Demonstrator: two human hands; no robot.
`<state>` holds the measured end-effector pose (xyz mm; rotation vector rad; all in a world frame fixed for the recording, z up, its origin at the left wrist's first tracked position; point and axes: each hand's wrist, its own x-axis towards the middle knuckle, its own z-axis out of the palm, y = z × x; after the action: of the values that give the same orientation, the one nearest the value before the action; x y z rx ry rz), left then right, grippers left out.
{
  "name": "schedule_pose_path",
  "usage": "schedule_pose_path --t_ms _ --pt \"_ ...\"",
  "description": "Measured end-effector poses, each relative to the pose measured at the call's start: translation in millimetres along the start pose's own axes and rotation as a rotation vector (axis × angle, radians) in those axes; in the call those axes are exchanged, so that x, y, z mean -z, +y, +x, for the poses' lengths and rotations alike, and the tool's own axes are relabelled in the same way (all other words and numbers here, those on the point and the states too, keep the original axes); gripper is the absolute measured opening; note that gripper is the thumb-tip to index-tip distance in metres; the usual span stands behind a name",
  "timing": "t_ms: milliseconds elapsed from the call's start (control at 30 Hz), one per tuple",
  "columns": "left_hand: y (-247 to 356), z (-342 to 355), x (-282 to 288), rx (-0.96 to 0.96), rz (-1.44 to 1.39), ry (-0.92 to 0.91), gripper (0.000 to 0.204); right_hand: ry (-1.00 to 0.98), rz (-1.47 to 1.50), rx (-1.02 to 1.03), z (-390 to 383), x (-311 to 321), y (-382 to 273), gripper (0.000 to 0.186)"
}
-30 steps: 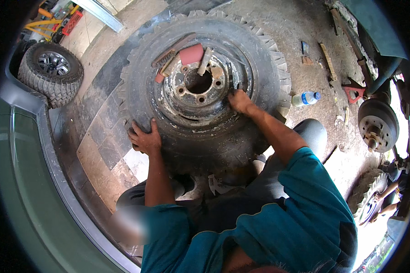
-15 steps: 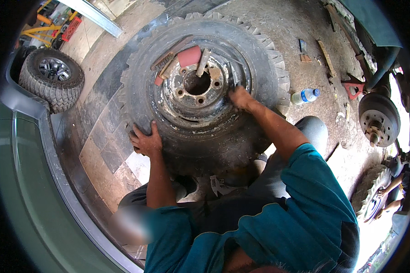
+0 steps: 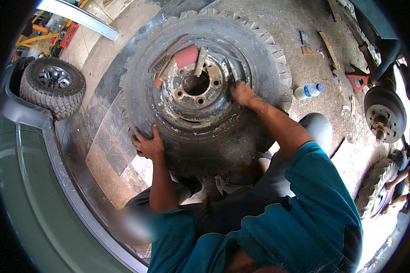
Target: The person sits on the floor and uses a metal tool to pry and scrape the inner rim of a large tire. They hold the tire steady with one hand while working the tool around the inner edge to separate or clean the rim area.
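A large knobby tyre [image 3: 191, 152] lies flat on the floor, mounted on a worn, flaking steel rim [image 3: 177, 98]. My left hand [image 3: 148, 144] rests on its near left sidewall with fingers spread. On the right inner side of the rim, my right hand [image 3: 244, 94] is closed, fingers curled down against the metal; whatever it grips is hidden. Lying on the far part of the rim are a wire brush [image 3: 169, 51], a dull red sheet of what looks like sandpaper [image 3: 186, 56], a pale rolled piece [image 3: 201, 62] and a small tan scrap [image 3: 212, 71].
A plastic bottle [image 3: 309, 90] stands right of the tyre. Beyond it are a wooden strip [image 3: 329, 49], a red stand [image 3: 357, 82] and a vehicle's exposed hub [image 3: 385, 116]. Another person's hands [image 3: 393, 202] touch a wheel at far right. A spare wheel [image 3: 53, 84] and green vehicle panel [image 3: 36, 191] are left.
My right hand has shifted slightly up along the rim's inner side. My left hand stays on the sidewall. The whole view has turned a little.
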<state>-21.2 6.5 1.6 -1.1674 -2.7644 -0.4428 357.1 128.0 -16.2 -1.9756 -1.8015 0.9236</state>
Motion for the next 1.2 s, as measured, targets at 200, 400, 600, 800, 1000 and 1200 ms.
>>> schedule_pose_path --t_ms 200,400,600,800,1000,1200 --pt "2.0 0.5 -0.7 -0.007 -0.004 -0.009 0.095 0.082 0.191 -0.151 1.9 15.1 -10.4 0.052" --pt "0.2 0.8 0.9 0.017 0.006 -0.022 0.096 0.038 0.140 -0.122 9.1 5.7 -6.9 0.048" --pt "0.5 0.5 0.8 0.003 -0.002 -0.004 0.094 -0.065 0.045 -0.178 3.6 -1.0 -6.7 0.044" --pt "0.1 1.1 -1.5 0.007 0.003 0.007 0.093 -0.071 -0.167 0.292 13.7 -7.7 24.1 0.039" --pt "-1.5 1.2 -2.8 0.003 0.010 0.016 0.093 -0.112 0.089 0.014 3.6 -1.3 6.5 0.041" --pt "5.4 -1.5 2.4 -0.005 -0.007 0.014 0.095 -0.037 0.144 -0.136 2.8 -12.3 11.5 0.049"
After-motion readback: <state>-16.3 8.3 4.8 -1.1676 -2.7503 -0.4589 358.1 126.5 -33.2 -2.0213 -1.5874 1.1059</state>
